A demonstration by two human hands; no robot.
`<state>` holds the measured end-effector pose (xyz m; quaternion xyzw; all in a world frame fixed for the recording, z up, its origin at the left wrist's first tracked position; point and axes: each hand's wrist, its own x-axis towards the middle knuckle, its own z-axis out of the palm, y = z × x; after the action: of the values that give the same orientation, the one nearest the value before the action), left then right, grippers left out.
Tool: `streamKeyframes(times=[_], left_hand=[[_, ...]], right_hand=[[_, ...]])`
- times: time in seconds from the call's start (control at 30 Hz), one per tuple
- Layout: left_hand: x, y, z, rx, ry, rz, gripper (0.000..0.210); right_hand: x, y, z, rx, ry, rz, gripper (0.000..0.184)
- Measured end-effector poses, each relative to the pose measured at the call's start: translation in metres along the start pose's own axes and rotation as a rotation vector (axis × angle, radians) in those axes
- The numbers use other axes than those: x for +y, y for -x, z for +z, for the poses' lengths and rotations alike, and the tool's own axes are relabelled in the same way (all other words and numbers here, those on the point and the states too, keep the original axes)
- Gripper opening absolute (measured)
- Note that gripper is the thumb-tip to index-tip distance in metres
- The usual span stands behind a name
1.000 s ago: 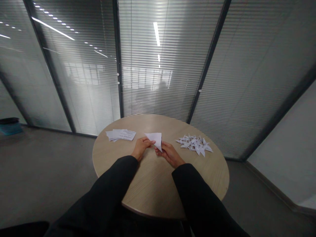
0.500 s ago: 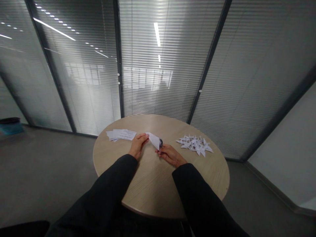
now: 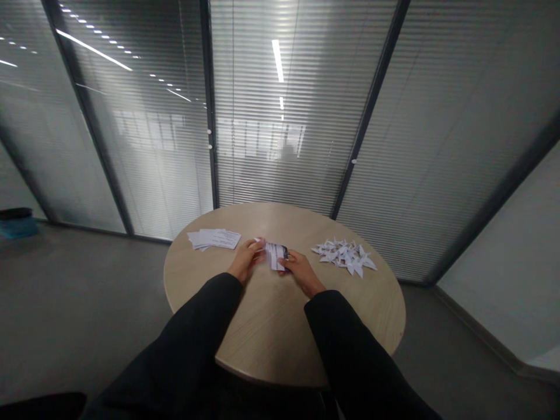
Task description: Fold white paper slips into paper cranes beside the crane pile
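Over the middle of the table, a small sheet of paper (image 3: pixel 274 255) with printed lines and a dark patch at its right end is between my two hands. My right hand (image 3: pixel 301 271) grips its right end, the thumb on top. At the left end is my left hand (image 3: pixel 245 261), its fingers closed on the edge and partly blurred. To the right of my right hand lies a pile of folded white paper cranes (image 3: pixel 345 255). On the left, beyond my left hand, printed paper sheets (image 3: pixel 214 238) lie overlapping.
The round wooden table (image 3: pixel 271 326) stands close to a glass partition with blinds (image 3: pixel 280 175). A blue bin with a dark rim (image 3: pixel 18 226) is on the floor at far left. A white wall (image 3: pixel 511 280) rises on the right.
The paper has turned from its blank, slanted side to show its printed side. My right hand has turned with it, thumb now on top. My left hand stays almost in place.
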<state>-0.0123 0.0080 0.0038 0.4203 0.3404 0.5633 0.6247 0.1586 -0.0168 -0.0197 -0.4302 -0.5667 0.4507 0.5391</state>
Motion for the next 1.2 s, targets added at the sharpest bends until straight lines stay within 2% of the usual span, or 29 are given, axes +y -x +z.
streamKeyframes(times=[0.13, 0.27, 0.4, 0.6, 0.73, 0.83, 1.0, 1.2], left_hand=[[-0.004, -0.001, -0.001, -0.024, -0.02, -0.037, 0.027], [-0.008, -0.005, -0.004, -0.057, -0.046, -0.069, 0.023], [-0.009, -0.006, -0.004, -0.091, -0.036, -0.081, 0.024], [-0.01, -0.004, -0.002, -0.125, -0.029, -0.055, 0.033], [-0.01, -0.003, 0.0, -0.151, -0.061, -0.024, 0.034], [-0.008, -0.001, 0.002, -0.15, -0.058, -0.02, 0.033], [-0.006, 0.002, 0.005, -0.147, -0.068, -0.012, 0.032], [-0.01, 0.0, 0.002, -0.165, -0.127, -0.005, 0.041]], right_hand=[[0.003, -0.002, -0.002, 0.023, 0.166, -0.111, 0.037], [-0.006, 0.002, -0.002, 0.032, 0.183, -0.209, 0.061], [-0.018, 0.008, 0.002, 0.0, 0.214, -0.229, 0.041], [-0.019, 0.006, 0.004, 0.082, 0.084, -0.125, 0.048], [-0.009, 0.001, 0.001, 0.091, 0.049, -0.047, 0.038], [-0.004, -0.001, -0.001, 0.053, 0.127, -0.011, 0.035], [0.001, -0.002, -0.005, 0.013, 0.359, -0.044, 0.037], [0.002, -0.003, -0.007, 0.045, 0.397, -0.047, 0.036]])
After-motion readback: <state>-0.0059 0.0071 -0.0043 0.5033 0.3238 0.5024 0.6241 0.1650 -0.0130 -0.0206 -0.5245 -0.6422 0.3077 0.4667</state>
